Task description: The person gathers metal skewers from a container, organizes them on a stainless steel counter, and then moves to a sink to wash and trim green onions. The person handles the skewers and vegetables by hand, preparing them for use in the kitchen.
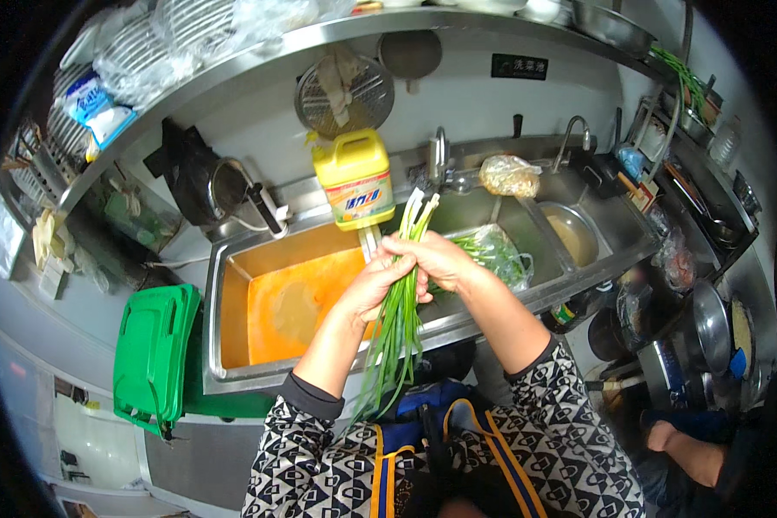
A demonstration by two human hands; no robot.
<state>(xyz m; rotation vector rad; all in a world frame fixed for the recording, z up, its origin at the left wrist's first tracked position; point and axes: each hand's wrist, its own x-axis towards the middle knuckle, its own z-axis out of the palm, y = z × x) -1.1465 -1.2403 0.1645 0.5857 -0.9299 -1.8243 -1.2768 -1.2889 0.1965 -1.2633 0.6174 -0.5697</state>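
A bunch of green onions is held upright between my hands, white root ends up and long green leaves hanging towards my apron. My left hand is closed around the stalks, thumb across the front. Pressed close beside it, my right hand grips the same bunch just under the white ends. Behind my right wrist, a clear plastic bag with more greens lies in the middle sink basin. Orange liquid stands in the left basin. Some of the fingers are hidden by the stalks.
A yellow detergent jug stands at the back between basins. Faucets rise along the rear edge. A steel bowl sits in the right basin, with a bagged item behind. A green bin is at left. Another person's arm shows lower right.
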